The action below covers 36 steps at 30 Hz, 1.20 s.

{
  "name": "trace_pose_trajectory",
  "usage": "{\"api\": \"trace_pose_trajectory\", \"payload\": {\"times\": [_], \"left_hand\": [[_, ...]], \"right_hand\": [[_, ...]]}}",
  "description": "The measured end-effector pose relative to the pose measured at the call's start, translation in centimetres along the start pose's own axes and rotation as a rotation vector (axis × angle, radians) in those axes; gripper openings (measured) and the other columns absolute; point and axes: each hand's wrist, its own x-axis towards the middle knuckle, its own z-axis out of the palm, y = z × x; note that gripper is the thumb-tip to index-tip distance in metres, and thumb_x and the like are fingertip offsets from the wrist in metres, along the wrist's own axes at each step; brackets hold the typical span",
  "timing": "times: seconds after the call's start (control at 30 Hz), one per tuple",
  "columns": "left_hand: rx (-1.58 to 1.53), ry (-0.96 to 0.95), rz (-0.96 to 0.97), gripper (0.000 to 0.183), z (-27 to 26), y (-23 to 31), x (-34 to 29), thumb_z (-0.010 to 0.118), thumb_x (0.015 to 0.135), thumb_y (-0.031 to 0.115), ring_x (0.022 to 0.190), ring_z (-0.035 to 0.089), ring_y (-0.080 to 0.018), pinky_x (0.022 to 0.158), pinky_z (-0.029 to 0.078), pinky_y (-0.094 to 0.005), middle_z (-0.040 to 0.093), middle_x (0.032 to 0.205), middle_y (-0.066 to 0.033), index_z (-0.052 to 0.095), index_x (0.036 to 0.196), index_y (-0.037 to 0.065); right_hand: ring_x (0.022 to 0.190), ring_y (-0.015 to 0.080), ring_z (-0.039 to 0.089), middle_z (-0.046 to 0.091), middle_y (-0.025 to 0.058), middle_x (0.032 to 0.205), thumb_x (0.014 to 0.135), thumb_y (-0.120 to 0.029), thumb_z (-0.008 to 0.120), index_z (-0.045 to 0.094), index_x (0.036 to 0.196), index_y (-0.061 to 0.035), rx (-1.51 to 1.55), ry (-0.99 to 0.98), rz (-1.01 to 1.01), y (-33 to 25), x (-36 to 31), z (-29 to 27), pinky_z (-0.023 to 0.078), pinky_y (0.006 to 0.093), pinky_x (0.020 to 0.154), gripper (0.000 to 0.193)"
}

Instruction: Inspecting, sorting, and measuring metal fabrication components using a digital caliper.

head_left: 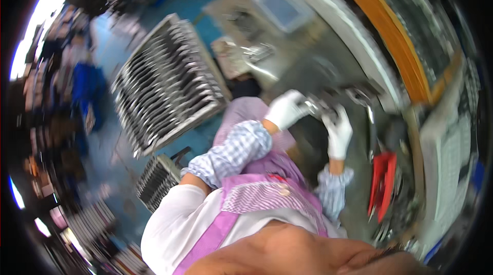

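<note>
My left hand [287,110], in a white glove, is closed with its fingertips on a small shiny metal part [314,104]. My right hand [339,133], gloved in white too, closes on the other end of the same part, which looks dark and blurred there. Both hands are over the grey work table [354,198], in front of my body. Just beyond my right hand lies a metal tool with a long shiny handle [372,128]; blur hides its exact kind. The fingers cover much of the held part.
On my left stands a large rack [221,89] filled with rows of metal pieces, with a smaller rack [165,159] below it. A red tray-like object [382,185] lies right of my right hand. Farther off are a clear plastic box [281,3] and an orange beam [393,23].
</note>
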Motion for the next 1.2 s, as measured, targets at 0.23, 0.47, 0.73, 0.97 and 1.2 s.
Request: {"api": "trace_pose_trajectory", "payload": {"times": [0.23,0.47,0.73,0.97,1.2], "left_hand": [[-0.852,-0.739,-0.317,0.064,-11.8,-5.2,-4.1,0.054,0.103,0.044,0.093,0.068,-0.0187,0.083,0.055,-0.0315,0.066,0.106,-0.0077,0.038,0.148,0.002],[-0.919,-0.561,-0.182,0.044,-14.6,-6.4,-3.4,0.072,0.094,0.026,0.098,0.059,-0.0135,0.09,0.048,-0.0308,0.066,0.104,-0.0043,0.058,0.127,0.0],[-0.061,-0.09,-0.147,0.035,-33.1,-13.8,1.4,0.06,0.099,0.029,0.089,0.065,-0.0157,0.079,0.055,-0.0326,0.066,0.097,-0.0055,0.064,0.121,0.003],[-0.033,0.442,-0.143,0.03,-45.8,-32.3,16.1,0.057,0.1,0.011,0.11,0.064,-0.0213,0.097,0.048,-0.0329,0.07,0.116,-0.0106,0.059,0.13,0.003],[0.415,0.445,-0.534,0.042,-41.5,-45.1,15.3,0.046,0.096,0.008,0.117,0.064,-0.0278,0.099,0.047,-0.0381,0.069,0.123,-0.012,0.06,0.135,0.017]], "right_hand": [[0.078,0.0249,0.064,0.073,0.0011,0.094,0.067,0.002,0.059,0.072,0.088,-0.0166,-0.534,-0.173,-0.807,-3.4,-1.2,10.0,0.051,0.0375,0.073,0.031],[0.076,0.0224,0.059,0.069,-0.004,0.09,0.065,-0.016,0.066,0.065,0.073,-0.019,-0.687,-0.264,-1.012,-6.5,-0.7,16.9,0.041,0.0373,0.068,0.008],[0.1,0.0236,0.067,0.069,0.0155,0.117,0.097,-0.007,0.062,0.067,0.118,0.0047,-0.41,0.169,-0.155,-4.2,-2.4,5.5,0.056,0.0329,0.086,0.025],[0.104,0.0279,0.064,0.066,0.0164,0.124,0.101,-0.018,0.054,0.063,0.13,-0.0004,-0.608,0.415,-0.003,4.3,0.7,-6.4,0.049,0.0369,0.094,0.035],[0.109,0.0351,0.058,0.061,0.0147,0.125,0.096,-0.014,0.056,0.067,0.123,-0.0088,-1.208,0.494,-0.276,10.9,0.2,-4.7,0.045,0.0461,0.093,0.03]]}}
